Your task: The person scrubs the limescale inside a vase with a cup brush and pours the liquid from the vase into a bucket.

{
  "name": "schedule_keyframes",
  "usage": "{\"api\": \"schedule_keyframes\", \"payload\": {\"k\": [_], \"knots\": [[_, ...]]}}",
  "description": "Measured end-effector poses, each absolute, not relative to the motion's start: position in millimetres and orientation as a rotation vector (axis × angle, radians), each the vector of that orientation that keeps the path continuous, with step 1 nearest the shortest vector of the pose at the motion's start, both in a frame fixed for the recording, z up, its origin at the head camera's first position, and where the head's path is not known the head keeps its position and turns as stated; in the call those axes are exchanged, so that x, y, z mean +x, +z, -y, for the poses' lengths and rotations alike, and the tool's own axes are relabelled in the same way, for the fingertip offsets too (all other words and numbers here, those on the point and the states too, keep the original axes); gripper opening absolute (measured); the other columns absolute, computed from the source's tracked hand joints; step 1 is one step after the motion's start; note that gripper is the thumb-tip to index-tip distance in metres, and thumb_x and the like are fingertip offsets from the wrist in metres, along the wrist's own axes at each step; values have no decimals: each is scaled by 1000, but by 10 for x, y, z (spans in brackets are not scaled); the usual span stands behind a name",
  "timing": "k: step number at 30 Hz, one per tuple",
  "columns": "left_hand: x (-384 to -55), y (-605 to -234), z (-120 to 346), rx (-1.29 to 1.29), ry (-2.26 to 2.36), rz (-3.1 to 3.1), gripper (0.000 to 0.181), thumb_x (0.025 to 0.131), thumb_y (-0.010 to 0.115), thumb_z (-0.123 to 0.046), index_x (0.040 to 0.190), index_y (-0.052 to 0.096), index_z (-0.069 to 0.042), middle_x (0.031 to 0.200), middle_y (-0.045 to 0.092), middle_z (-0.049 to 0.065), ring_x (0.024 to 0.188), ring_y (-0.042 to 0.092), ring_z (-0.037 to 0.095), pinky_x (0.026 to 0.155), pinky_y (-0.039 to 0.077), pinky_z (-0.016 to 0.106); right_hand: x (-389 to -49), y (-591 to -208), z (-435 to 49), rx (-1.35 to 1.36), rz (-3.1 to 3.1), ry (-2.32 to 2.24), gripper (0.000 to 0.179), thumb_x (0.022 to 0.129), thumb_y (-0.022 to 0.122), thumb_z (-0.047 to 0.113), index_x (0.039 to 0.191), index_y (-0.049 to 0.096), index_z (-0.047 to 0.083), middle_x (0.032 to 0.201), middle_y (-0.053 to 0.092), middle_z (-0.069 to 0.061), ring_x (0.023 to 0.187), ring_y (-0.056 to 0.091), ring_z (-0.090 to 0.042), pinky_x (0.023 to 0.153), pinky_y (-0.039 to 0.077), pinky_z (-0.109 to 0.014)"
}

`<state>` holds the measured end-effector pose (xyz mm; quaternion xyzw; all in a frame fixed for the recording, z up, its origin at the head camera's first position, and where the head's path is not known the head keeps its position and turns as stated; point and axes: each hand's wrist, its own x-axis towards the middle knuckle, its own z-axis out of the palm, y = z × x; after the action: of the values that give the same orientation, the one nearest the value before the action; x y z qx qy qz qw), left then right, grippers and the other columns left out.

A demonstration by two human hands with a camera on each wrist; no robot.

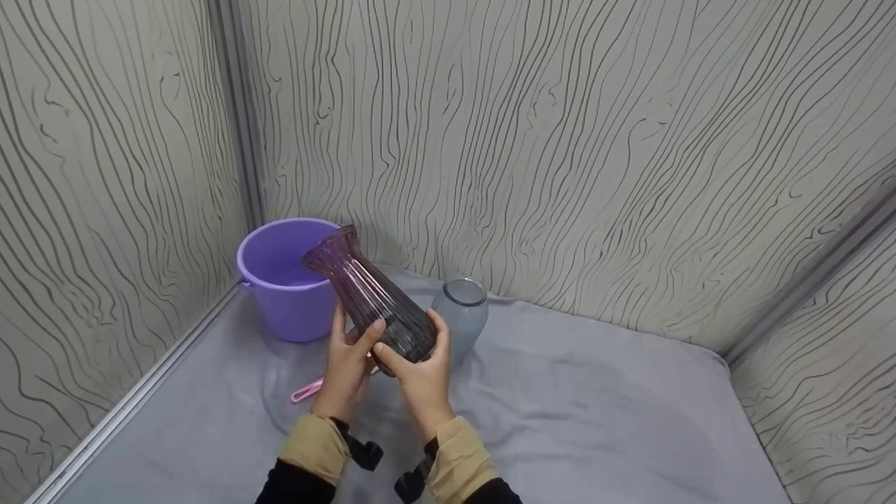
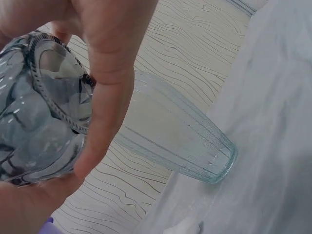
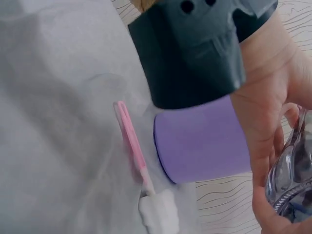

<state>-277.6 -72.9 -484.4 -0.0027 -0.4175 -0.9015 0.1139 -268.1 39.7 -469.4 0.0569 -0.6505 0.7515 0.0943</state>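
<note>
A ribbed glass vase (image 1: 381,304), purple at its flared mouth and dark grey toward the base, is tilted with its mouth up and to the left. My left hand (image 1: 346,360) grips its left side, and my right hand (image 1: 423,367) holds it around the base on the right. In the left wrist view the thick base (image 2: 61,87) faces the camera between the hands. A pale blue glass vase (image 1: 463,315) stands upright on the cloth just behind my right hand. Part of the purple bucket (image 1: 297,308) is hidden by the held vase's mouth.
A brush with a pink handle (image 1: 306,390) and a white head (image 3: 161,212) lies on the grey cloth (image 1: 595,406) in front of the bucket. Patterned wall panels (image 1: 525,140) enclose the back and sides. A metal edge strip (image 1: 133,399) runs along the left.
</note>
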Motion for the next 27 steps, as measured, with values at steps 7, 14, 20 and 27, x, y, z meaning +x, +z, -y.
{"api": "schedule_keyframes", "payload": {"k": [7, 14, 20, 27], "knots": [[-2851, -4843, 733, 29, -2702, 1108, 87, 97, 64, -11, 163, 11, -29, 135, 53, 19, 109, 65, 23, 88, 57, 38, -2731, -4591, -345, 103, 2092, 2014, 94, 68, 94, 21, 148, 45, 19, 145, 38, -18, 122, 46, -32, 97, 47, -41], [-2940, -4810, 696, -41, -2751, 990, 82, 100, 61, -12, 163, 13, -30, 129, 60, 13, 109, 66, 23, 90, 56, 36, -2797, -4488, -363, 102, 2172, 1845, 95, 63, 96, 26, 145, 49, 22, 139, 41, -19, 119, 47, -31, 99, 42, -45], [-3004, -4794, 671, -22, -2805, 928, 78, 103, 58, -16, 163, 12, -32, 129, 61, 9, 108, 68, 22, 88, 57, 34, -2853, -4412, -383, 104, 2236, 1757, 96, 61, 97, 27, 144, 50, 24, 137, 41, -20, 115, 49, -31, 97, 44, -46], [-3000, -4823, 694, -7, -2814, 889, 71, 105, 54, -17, 162, 15, -30, 124, 65, 6, 105, 68, 19, 86, 57, 33, -2857, -4394, -359, 121, 2302, 1717, 97, 61, 97, 31, 145, 49, 24, 138, 38, -20, 117, 49, -32, 97, 45, -46]]}}
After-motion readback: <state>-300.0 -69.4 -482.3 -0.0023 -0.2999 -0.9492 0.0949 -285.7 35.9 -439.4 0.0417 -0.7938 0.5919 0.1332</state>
